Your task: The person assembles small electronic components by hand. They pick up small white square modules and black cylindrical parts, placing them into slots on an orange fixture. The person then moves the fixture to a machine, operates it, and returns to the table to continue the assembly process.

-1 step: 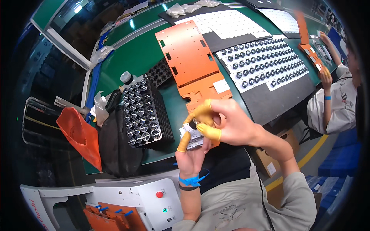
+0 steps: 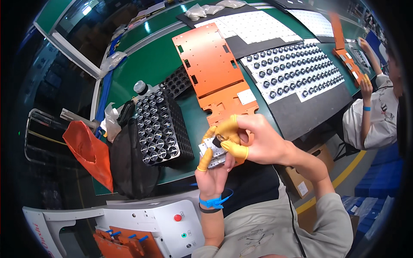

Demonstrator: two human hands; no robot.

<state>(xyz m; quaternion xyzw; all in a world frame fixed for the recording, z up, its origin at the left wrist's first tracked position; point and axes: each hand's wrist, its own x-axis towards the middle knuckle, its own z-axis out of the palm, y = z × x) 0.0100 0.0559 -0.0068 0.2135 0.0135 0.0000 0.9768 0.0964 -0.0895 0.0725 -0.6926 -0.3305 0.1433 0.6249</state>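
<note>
My left hand (image 2: 212, 175), with yellow finger cots and a blue wrist strap, is closed around a small stack of white square boards (image 2: 208, 146). Over the stack, my right hand (image 2: 262, 139) pinches a small black round part (image 2: 218, 141) between yellow-covered thumb and fingers. This part sits at the boards' upper edge; whether it touches them, I cannot tell. Both hands are at the table's near edge, just in front of an orange fixture plate (image 2: 211, 56). One white square board (image 2: 246, 96) lies on that fixture's lower section.
To the left stands a black tray (image 2: 186, 136) full of clear-topped round parts. White board panels (image 2: 282, 71) with rows of black round parts lie on a black mat (image 2: 301, 114). An orange bag (image 2: 88, 152) hangs at left. Another person's hand (image 2: 366, 88) works at far right.
The black part in my right hand has tilted, showing more of its round face. My right hand has shifted slightly down. The other person's far hand has moved a little.
</note>
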